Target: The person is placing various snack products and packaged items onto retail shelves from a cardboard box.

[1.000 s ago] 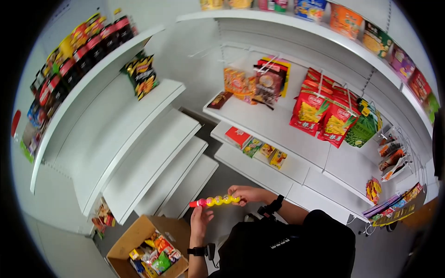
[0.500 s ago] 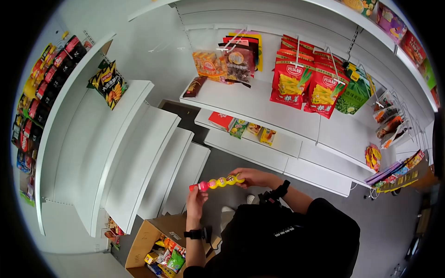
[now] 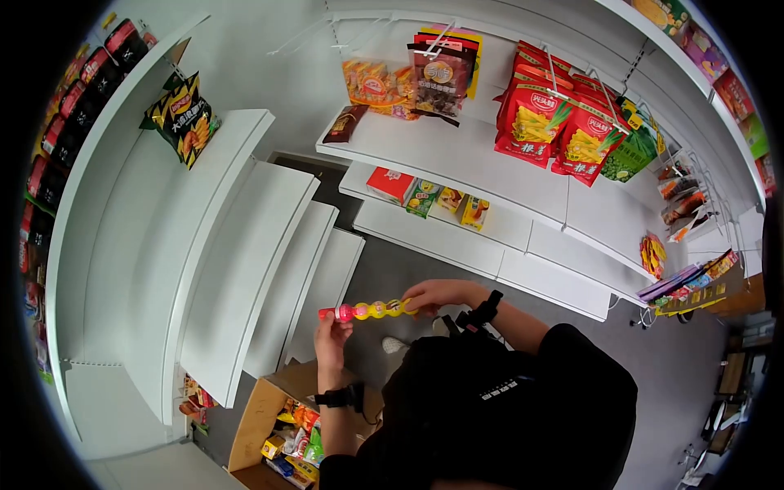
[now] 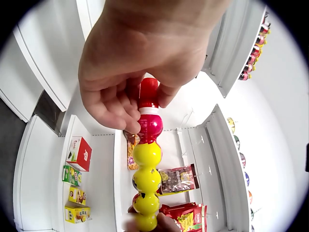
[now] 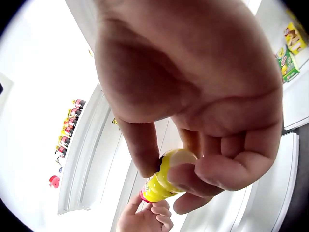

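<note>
A beaded bottle (image 3: 371, 310), made of yellow balls with a pink ball and a red cap at one end, lies roughly level between both hands in the head view. The left hand (image 3: 330, 341) pinches its red cap end; in the left wrist view, thumb and fingers of the left hand (image 4: 140, 63) grip the cap (image 4: 148, 92). At the far yellow end the right hand (image 3: 445, 296) holds the bottle. In the right wrist view, thumb and fingertips of the right hand (image 5: 193, 92) pinch the last yellow ball (image 5: 176, 162).
An open cardboard box (image 3: 255, 425) with snack packs stands on the floor at lower left. Stepped white shelves (image 3: 245, 245) rise on the left, with a black chip bag (image 3: 184, 121). Across stand shelves with red bags (image 3: 531, 118) and small boxes (image 3: 390, 184).
The head view has shifted, so shelves appear higher and the bottle a little further left. Both hands keep hold of the bottle's ends, which lies more level than before.
</note>
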Demonstrator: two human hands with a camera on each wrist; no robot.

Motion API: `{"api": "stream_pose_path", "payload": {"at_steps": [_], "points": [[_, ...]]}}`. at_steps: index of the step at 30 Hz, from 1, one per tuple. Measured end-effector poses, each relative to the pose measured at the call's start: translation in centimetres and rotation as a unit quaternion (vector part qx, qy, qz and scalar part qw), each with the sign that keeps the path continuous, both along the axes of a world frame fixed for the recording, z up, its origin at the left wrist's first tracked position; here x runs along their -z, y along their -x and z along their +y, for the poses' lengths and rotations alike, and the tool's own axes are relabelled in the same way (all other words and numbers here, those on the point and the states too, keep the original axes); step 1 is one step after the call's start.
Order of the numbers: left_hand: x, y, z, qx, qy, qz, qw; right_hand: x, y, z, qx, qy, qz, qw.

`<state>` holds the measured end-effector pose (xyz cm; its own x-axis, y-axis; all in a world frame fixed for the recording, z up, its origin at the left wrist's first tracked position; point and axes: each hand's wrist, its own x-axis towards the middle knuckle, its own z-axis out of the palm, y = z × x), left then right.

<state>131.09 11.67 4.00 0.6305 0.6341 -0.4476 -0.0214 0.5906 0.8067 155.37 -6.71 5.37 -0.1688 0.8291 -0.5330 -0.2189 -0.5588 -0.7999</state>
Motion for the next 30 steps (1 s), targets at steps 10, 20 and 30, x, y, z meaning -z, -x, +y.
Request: {"api": "stream_pose_path", "payload": {"at_steps": [10, 20, 30], "points": [[1.9, 0.3, 6.5, 0.09, 0.03, -0.03, 0.995, 1.9, 2.1, 3.6, 0.072, 0.017, -0.045, 0.996], [3.1, -4.3, 7.9, 0.232, 0.049, 0.003, 0.971, 3.6, 2.9, -0.1, 0.273, 0.1, 0.018, 0.957], [5.2, -6.3, 7.6, 0.283, 0.063, 0.023, 0.957, 7.6, 2.2, -3.2, 0.399, 0.122, 0.056, 0.907]]}}
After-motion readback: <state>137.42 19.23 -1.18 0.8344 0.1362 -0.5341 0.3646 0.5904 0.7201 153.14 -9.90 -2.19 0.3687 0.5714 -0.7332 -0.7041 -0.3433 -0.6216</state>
